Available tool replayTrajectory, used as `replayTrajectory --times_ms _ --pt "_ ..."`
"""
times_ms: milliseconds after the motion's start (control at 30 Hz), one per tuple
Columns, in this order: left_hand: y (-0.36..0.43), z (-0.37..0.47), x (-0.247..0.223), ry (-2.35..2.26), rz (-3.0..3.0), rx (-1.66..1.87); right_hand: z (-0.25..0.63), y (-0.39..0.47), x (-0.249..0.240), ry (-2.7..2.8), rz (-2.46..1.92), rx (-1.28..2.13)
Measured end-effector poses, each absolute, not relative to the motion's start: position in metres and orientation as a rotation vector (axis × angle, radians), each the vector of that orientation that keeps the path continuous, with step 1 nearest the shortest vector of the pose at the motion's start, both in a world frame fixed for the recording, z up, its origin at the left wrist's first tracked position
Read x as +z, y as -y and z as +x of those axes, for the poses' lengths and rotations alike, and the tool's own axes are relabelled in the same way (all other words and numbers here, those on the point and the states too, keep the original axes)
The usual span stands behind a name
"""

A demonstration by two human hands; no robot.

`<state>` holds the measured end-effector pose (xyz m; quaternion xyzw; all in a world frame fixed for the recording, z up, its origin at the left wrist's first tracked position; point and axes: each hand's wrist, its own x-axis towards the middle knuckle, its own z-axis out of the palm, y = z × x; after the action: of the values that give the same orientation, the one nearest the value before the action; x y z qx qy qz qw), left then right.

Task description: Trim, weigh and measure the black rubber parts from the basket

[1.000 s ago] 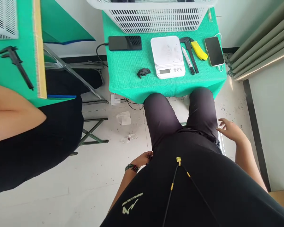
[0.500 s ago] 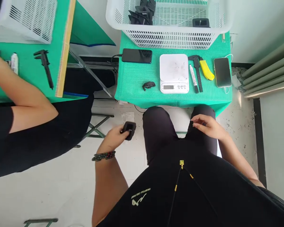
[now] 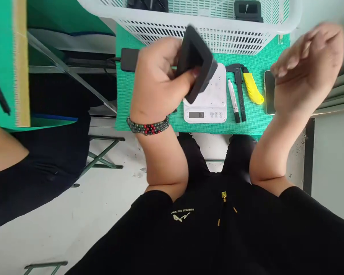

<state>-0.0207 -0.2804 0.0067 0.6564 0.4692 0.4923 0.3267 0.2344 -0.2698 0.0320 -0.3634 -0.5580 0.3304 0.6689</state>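
Note:
My left hand point(image 3: 160, 76) grips a black rectangular frame-like part point(image 3: 193, 49) with a recessed middle, the thumb pressed inside its edge. The part is tilted, above the left side of the white digital scale point(image 3: 202, 107) and in front of the basket. My right hand point(image 3: 309, 68) is raised at the right, slightly blurred, with loosely curled fingers and nothing visible in it. Below it lies a phone point(image 3: 269, 91), partly hidden by that hand. Between the scale and this phone are a white marker point(image 3: 232, 97), a black caliper point(image 3: 239, 88) and a yellow-handled tool point(image 3: 252, 88).
A white plastic basket point(image 3: 172, 28) holding black parts stands at the back of the green-covered table point(image 3: 124, 103). Another phone point(image 3: 129, 60) is partly behind my left hand. At the left are a second table point(image 3: 2, 76), a co-worker's arm point(image 3: 5, 149) and a folding stool point(image 3: 103, 152).
Both hands have risen from near my lap to above the table, the left carrying the black part toward the scale. The view has shifted, and the basket now appears nearer.

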Motion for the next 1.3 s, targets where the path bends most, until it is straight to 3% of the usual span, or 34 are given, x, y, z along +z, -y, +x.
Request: replayTrajectory --times_ms 167,333,667,1300 --pt "0.246 -0.006 -0.023 -0.965 1.581 1.595 0.219 0.244 0.033 1.300 -1.023 0.765" --pt "0.249 -0.015 -0.042 -1.189 1.644 1.615 0.200 0.253 0.004 1.295 -1.059 0.939" --pt "0.253 -0.018 -0.058 -1.354 1.727 1.473 0.188 0.268 -0.004 1.671 -1.109 1.351" --pt "0.273 -0.013 -0.058 -1.386 1.775 1.374 0.176 0.264 -0.019 1.469 -1.258 1.372"
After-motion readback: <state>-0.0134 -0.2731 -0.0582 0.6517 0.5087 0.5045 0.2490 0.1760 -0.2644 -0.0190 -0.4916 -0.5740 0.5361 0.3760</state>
